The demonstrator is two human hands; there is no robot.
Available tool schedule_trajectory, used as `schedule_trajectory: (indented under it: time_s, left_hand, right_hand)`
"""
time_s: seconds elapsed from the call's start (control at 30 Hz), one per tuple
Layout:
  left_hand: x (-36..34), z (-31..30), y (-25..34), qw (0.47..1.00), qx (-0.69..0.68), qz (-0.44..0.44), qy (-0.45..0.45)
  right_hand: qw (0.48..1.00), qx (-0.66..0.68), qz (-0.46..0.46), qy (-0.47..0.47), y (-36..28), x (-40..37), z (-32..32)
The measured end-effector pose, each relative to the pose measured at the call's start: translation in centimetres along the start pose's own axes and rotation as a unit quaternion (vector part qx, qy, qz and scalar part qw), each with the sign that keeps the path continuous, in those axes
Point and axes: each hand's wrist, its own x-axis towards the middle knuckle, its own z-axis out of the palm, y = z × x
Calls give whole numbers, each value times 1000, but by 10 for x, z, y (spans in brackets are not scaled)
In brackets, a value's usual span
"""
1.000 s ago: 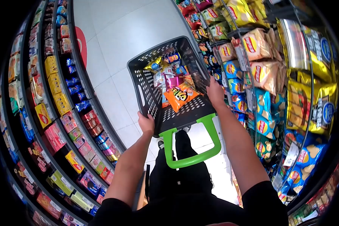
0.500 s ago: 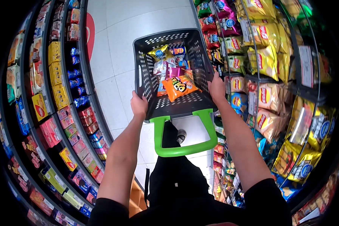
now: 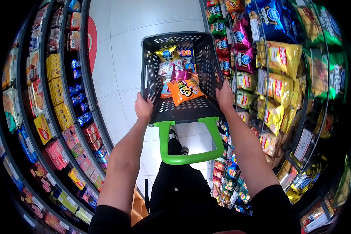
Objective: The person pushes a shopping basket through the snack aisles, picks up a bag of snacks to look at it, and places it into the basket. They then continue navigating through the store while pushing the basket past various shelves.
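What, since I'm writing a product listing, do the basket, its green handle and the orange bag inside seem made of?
Basket: probably moulded plastic, dark and fairly matte, given its regular wall perforations.
Green handle: likely plastic, smooth with slight sheen, evenly coloured.
Orange bag: seemingly thin film, perhaps foil-lined; glossy, printed and creased.

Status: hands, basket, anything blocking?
Left hand and right hand gripping basket sides. Orange bag atop snacks. Shelves flank both sides; nothing seen blocking ahead.

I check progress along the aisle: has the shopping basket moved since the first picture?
Yes, forward: the shopping basket has advanced relative to the peach-coloured chip bags, now level with its green handle.
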Motion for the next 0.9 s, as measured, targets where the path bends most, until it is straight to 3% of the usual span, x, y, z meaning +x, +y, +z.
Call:
schedule_trajectory:
  time_s: [0.47,0.83,0.9]
  left_hand:
    - [138,-16,84,1000,2,2,15]
    - [250,-29,145,999,2,-30,16]
    - [274,-34,158,999,9,-39,15]
  right_hand:
    - [999,15,-33,36,-69,144,-36]
    - [1000,-2,-7,-27,-145,263,-73]
    - [999,3,-40,-14,-158,290,-78]
